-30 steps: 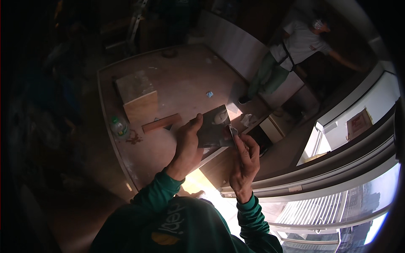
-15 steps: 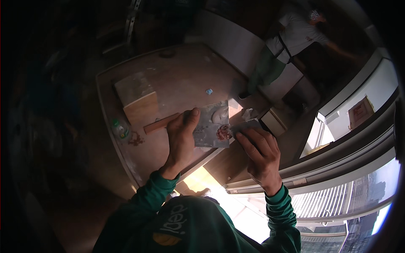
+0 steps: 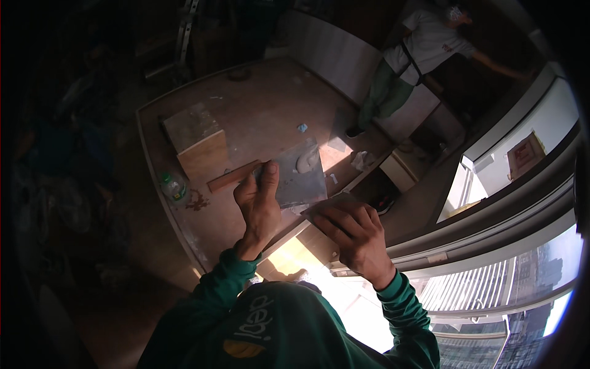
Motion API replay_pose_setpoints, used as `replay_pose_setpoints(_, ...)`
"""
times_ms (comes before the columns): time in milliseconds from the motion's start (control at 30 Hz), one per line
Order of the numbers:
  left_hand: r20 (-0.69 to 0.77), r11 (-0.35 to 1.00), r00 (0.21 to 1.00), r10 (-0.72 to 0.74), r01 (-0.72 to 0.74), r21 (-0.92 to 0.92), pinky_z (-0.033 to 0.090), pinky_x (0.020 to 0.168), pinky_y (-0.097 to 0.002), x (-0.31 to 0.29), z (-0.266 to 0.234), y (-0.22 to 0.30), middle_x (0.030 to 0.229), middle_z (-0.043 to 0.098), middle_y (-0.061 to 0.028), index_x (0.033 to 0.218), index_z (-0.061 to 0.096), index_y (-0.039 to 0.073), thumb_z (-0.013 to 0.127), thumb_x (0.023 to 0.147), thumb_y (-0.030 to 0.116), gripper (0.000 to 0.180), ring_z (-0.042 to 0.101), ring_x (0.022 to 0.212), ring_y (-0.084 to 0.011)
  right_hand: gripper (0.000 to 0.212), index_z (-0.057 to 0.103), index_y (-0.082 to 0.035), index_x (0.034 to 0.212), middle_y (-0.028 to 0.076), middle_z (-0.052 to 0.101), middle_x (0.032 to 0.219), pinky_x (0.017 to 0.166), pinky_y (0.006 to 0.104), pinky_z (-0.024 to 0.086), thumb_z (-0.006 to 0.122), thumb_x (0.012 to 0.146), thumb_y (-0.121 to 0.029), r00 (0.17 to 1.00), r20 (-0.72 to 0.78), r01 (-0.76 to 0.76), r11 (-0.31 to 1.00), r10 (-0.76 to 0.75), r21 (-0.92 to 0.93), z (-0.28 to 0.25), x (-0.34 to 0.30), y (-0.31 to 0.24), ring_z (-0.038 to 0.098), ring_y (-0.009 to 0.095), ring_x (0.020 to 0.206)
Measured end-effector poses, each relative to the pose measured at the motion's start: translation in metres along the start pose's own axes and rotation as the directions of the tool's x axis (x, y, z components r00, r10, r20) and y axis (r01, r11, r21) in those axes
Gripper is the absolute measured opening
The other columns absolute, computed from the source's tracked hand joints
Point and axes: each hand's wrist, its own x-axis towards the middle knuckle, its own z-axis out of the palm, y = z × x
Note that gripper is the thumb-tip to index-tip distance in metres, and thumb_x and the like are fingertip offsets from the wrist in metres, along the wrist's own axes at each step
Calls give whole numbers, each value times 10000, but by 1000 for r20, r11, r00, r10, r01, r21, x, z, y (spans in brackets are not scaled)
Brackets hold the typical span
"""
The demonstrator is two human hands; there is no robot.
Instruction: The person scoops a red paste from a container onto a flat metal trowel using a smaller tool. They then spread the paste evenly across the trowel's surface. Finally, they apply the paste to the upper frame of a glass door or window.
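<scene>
My left hand (image 3: 258, 203) is closed round the left side of a flat grey metal putty plate (image 3: 301, 178), thumb raised at its edge. A whitish lump of putty (image 3: 306, 162) sticks to the upper right of the plate. My right hand (image 3: 353, 234) pinches a thin, dark flat scraper blade (image 3: 329, 204), fingers laid over its top, at the plate's lower right corner. Whether blade and plate touch, I cannot tell. A reddish-brown wooden strip (image 3: 230, 177) shows left of my left hand; whether it belongs to the plate is unclear.
Below lies a brown, board-topped platform (image 3: 258, 98) bearing a wooden box (image 3: 200, 141), a clear bottle with a green cap (image 3: 173, 186), a blue scrap (image 3: 302, 128) and crumpled white paper (image 3: 362, 160). Another person (image 3: 424, 49) stands at the far right. A bright window (image 3: 491, 295) is at right.
My right hand and its blade have moved left and down, to the plate's lower corner. A reddish-brown lump seen on the plate's right side earlier no longer shows there.
</scene>
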Motion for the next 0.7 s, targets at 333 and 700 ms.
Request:
replay_pose_setpoints(333, 340, 433, 678, -652, 701, -566, 500, 893, -332, -18, -2, -22, 1081, 652, -81, 1160, 580, 35, 476, 998, 269, 302, 635, 989, -195, 519, 672, -79, 1133, 151, 541, 1177, 818, 348, 518, 553, 676, 138, 884, -277, -254, 884, 378, 393, 28, -19, -28, 576, 318, 1048)
replay_pose_setpoints(700, 287, 652, 786, -548, 616, -441, 489, 888, -318, -7, -19, -4, 1094, 632, -91, 1156, 567, -12, 476, 1001, 321, 378, 623, 988, -184, 453, 657, -110, 1171, 143, 581, 1077, 811, 390, 503, 532, 772, 65, 888, -60, -425, 864, 456, 272, 45, -84, -3, 595, 318, 946)
